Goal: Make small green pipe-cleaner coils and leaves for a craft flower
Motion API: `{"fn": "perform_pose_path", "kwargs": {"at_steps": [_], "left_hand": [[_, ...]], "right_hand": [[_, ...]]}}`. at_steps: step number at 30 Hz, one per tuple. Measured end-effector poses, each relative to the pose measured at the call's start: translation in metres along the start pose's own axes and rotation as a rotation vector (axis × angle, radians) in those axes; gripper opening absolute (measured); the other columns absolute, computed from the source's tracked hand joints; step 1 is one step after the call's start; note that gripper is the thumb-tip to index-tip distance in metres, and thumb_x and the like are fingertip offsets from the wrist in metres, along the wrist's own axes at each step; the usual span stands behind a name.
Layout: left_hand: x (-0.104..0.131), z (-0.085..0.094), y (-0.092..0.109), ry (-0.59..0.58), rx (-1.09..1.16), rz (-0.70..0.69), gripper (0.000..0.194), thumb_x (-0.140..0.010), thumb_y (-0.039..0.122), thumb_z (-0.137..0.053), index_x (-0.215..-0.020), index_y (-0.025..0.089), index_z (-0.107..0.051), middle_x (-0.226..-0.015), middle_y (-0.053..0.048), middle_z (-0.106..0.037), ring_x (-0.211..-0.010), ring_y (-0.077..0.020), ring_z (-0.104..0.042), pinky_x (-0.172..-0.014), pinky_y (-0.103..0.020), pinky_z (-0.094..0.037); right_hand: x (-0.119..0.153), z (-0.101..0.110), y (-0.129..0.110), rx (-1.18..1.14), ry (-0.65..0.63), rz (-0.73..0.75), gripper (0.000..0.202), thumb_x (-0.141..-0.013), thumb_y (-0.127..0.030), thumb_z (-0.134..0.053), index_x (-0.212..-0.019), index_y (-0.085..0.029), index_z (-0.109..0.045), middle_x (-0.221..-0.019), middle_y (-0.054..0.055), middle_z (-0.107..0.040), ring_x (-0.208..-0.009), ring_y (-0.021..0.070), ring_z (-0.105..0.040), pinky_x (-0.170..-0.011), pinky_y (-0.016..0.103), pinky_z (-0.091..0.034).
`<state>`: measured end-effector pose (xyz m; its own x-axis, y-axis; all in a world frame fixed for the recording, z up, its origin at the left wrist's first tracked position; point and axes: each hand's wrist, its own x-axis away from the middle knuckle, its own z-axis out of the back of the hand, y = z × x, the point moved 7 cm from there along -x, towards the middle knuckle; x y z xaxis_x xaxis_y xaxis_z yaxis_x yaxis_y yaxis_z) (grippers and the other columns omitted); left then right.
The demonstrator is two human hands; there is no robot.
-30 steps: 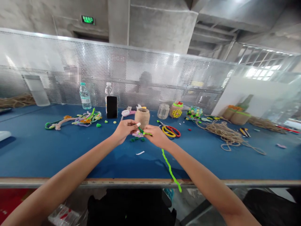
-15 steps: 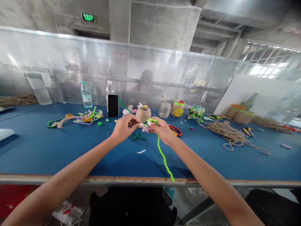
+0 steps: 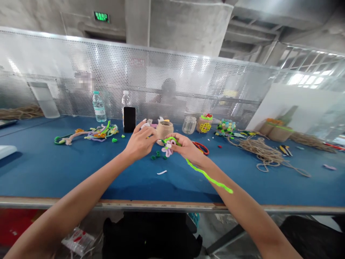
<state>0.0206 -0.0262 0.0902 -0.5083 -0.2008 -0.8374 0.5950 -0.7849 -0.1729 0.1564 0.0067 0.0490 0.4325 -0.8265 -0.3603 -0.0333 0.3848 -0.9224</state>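
Pinches 1 pink flower [image 3: 167,152] in the right hand [image 3: 187,148], just in front of the wrapped jar [image 3: 165,130]. Now trails the bright green strip [image 3: 210,177] along the right forearm [image 3: 239,201] instead of straight down. Angles the left hand [image 3: 141,143], fingers partly spread, beside the jar; cannot tell of any grip there. Apparently leaves the flower to the right hand alone.

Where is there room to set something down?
Bare blue tabletop shows left of the left forearm, in front of the colourful bundle; right of the right forearm, in front of the loose twine; and between the forearms, in front of the white strip. It's crowded around the left hand and right hand: pink flower, green curls, tan jar, scissors.
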Motion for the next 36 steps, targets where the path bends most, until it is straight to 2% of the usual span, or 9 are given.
{"fn": "perform_pose_path", "kwargs": {"at_steps": [4, 13, 19, 22, 25, 27, 30, 33, 36], "left_hand": [[-0.001, 0.009, -0.014, 0.035, -0.029, 0.011, 0.028, -0.082, 0.01, -0.041, -0.079, 0.024, -0.065, -0.071, 0.0, -0.058, -0.072, -0.0148, -0.055, -0.1, -0.041, -0.035], [0.009, 0.035, -0.069, 0.158, -0.107, 0.242, 0.025, -0.086, 0.02, -0.045, -0.1, 0.024, -0.065, -0.074, -0.002, -0.053, -0.072, -0.016, -0.052, -0.069, -0.03, -0.041], [0.045, 0.079, -0.146, 0.394, -0.126, 0.611, 0.02, -0.088, 0.031, -0.046, -0.095, 0.016, -0.058, -0.094, -0.005, -0.053, -0.112, -0.0269, -0.042, -0.087, -0.041, -0.03], [0.054, 0.081, -0.162, 0.419, -0.065, 0.709, 0.028, -0.086, 0.039, -0.051, -0.091, 0.013, -0.057, -0.103, -0.008, -0.053, -0.124, -0.0315, -0.028, -0.093, -0.049, -0.023], [0.041, 0.046, -0.14, 0.265, 0.108, 0.713, 0.03, -0.084, 0.042, -0.054, -0.088, 0.013, -0.059, -0.094, -0.005, -0.059, -0.104, -0.0236, -0.05, -0.088, -0.044, -0.037], [0.027, 0.006, -0.105, 0.069, 0.29, 0.667, 0.026, -0.085, 0.038, -0.056, -0.088, 0.013, -0.061, -0.08, -0.002, -0.062, -0.077, -0.0156, -0.059, -0.073, -0.035, -0.047], [0.015, -0.042, -0.048, -0.141, 0.534, 0.59, 0.019, -0.081, 0.032, -0.062, -0.081, 0.013, -0.064, -0.075, -0.001, -0.065, -0.064, -0.0106, -0.059, -0.061, -0.025, -0.048], [0.014, -0.057, -0.026, -0.188, 0.628, 0.623, 0.012, -0.078, 0.023, -0.064, -0.071, 0.013, -0.064, -0.063, 0.002, -0.062, -0.055, -0.0085, -0.054, -0.054, -0.021, -0.043], [0.018, -0.057, -0.032, -0.169, 0.665, 0.702, 0.016, -0.08, 0.021, -0.063, -0.068, 0.011, -0.06, -0.062, 0.003, -0.058, -0.055, -0.0084, -0.053, -0.056, -0.022, -0.045]], "right_hand": [[0.0, 0.005, -0.003, 0.001, -0.03, -0.003, 0.043, -0.066, -0.032, -0.073, -0.102, -0.017, -0.053, -0.084, 0.001, -0.059, -0.068, 0.0103, -0.056, -0.063, 0.025, -0.047], [-0.002, 0.018, 0.002, 0.042, -0.003, -0.008, 0.034, -0.07, -0.033, -0.07, -0.097, -0.014, -0.058, -0.077, 0.002, -0.062, -0.065, 0.0113, -0.059, -0.063, 0.027, -0.048], [-0.003, 0.017, 0.008, 0.056, 0.062, -0.038, 0.032, -0.067, -0.032, -0.072, -0.091, -0.015, -0.06, -0.076, 0.0, -0.061, -0.066, 0.0106, -0.059, -0.064, 0.025, -0.048], [-0.003, 0.015, 0.007, 0.06, 0.063, -0.043, 0.031, -0.068, -0.032, -0.071, -0.092, -0.015, -0.06, -0.079, 0.001, -0.062, -0.069, 0.0116, -0.06, -0.065, 0.026, -0.048], [-0.003, 0.014, 0.008, 0.073, 0.061, -0.044, 0.031, -0.068, -0.031, -0.071, -0.094, -0.015, -0.062, -0.082, 0.003, -0.064, -0.072, 0.0127, -0.061, -0.066, 0.027, -0.048], [-0.004, 0.014, 0.011, 0.088, 0.068, -0.041, 0.031, -0.068, -0.03, -0.071, -0.093, -0.015, -0.063, -0.082, 0.003, -0.064, -0.071, 0.0125, -0.06, -0.065, 0.026, -0.048], [-0.006, 0.014, 0.018, 0.113, 0.091, -0.039, 0.026, -0.066, -0.028, -0.071, -0.088, -0.015, -0.065, -0.077, 0.001, -0.063, -0.067, 0.0117, -0.057, -0.063, 0.026, -0.046], [-0.006, 0.012, 0.023, 0.115, 0.117, -0.046, 0.023, -0.065, -0.027, -0.071, -0.082, -0.014, -0.064, -0.069, -0.001, -0.061, -0.062, 0.0108, -0.054, -0.06, 0.025, -0.044], [-0.006, 0.011, 0.024, 0.085, 0.142, -0.06, 0.023, -0.064, -0.029, -0.071, -0.079, -0.014, -0.062, -0.066, -0.001, -0.059, -0.06, 0.0107, -0.054, -0.059, 0.025, -0.043]]}}
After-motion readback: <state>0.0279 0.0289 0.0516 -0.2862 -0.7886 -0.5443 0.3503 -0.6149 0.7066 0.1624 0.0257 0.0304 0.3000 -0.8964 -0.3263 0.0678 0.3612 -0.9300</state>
